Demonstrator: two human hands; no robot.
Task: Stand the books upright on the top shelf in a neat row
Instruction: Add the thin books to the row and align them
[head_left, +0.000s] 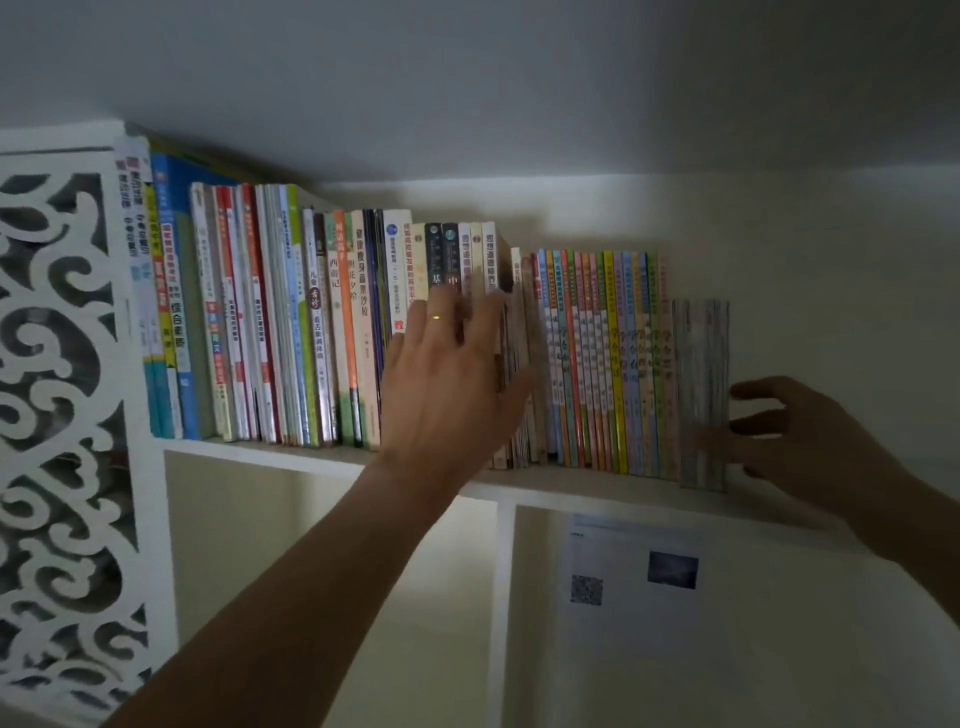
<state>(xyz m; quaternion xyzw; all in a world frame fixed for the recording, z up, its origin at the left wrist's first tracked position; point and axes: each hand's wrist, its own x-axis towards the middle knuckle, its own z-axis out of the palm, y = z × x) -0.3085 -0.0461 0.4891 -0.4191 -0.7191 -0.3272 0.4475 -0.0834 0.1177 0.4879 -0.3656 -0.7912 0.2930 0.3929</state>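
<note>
A long row of upright books (322, 322) fills the white top shelf (291, 454), tall ones at the left and thin colourful ones (602, 358) toward the right. My left hand (457, 379), a ring on one finger, lies flat with straight fingers against the spines in the middle of the row. At the row's right end stands a small grey bundle of thin books (701, 395). My right hand (800, 436) is at that bundle's right side; its thumb reaches across the front while the fingers spread behind. The grip is blurred.
A white carved fretwork panel (57, 395) closes the shelf's left side. Below the shelf are two open compartments split by a white divider (501, 597); a sheet with a QR code (631, 577) is on the right one's back wall. Bare shelf continues right of the books.
</note>
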